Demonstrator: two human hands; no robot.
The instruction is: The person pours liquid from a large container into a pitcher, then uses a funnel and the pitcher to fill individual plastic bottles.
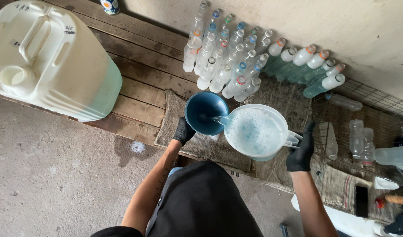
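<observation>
Pouring foamy liquid from jug into funnel.

The translucent white plastic measuring jug (pixel 255 131), holding pale foamy liquid, sits at frame centre, tilted toward 9 o'clock so a thin stream leaves its spout into the dark blue plastic funnel (pixel 205 112) touching it on that side. The right hand (pixel 300 149), in a black glove, is closed around the jug handle at 3 o'clock. The left hand (pixel 183 131), also gloved, grips the funnel rim at 7 o'clock. For a clean pour, judged from this view: hold the funnel upright, keep the stream central, tilt gradually so foam does not overflow. Capped clear plastic bottles (pixel 230 57) stand at 12 o'clock; a large cream plastic jerrycan (pixel 48 57) lies at 10 o'clock on the wooden bench (pixel 144 66).
</observation>
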